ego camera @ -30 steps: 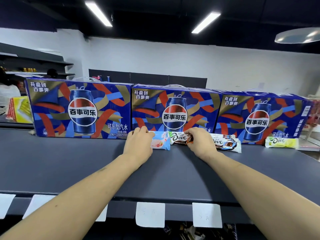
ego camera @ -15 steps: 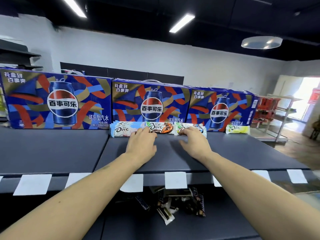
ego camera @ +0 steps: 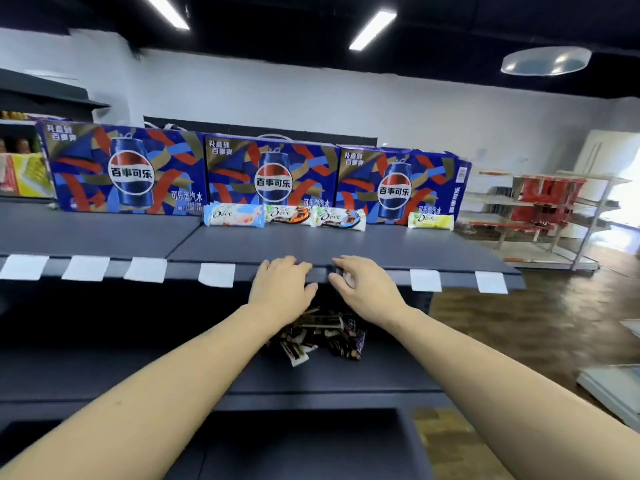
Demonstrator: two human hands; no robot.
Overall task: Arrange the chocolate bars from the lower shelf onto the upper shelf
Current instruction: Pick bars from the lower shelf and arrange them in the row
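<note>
Four foil-wrapped Dove chocolate bars lay on the dark grey upper shelf [ego camera: 311,244] against three blue cardboard Pepsi cartons [ego camera: 266,178]: a pale blue-and-pink bar [ego camera: 232,215], an orange-marked bar [ego camera: 288,214] and a white bar with a blue end [ego camera: 338,219] in a touching row, and a yellow-green bar [ego camera: 430,221] well apart to the right. A loose heap of dark-wrapped chocolate bars [ego camera: 322,336] (too jumbled to count) sat on the lower shelf [ego camera: 363,375]. The left hand [ego camera: 281,289] and right hand [ego camera: 363,289] hovered at the upper shelf's front edge, fingers loosely bent, holding nothing.
</note>
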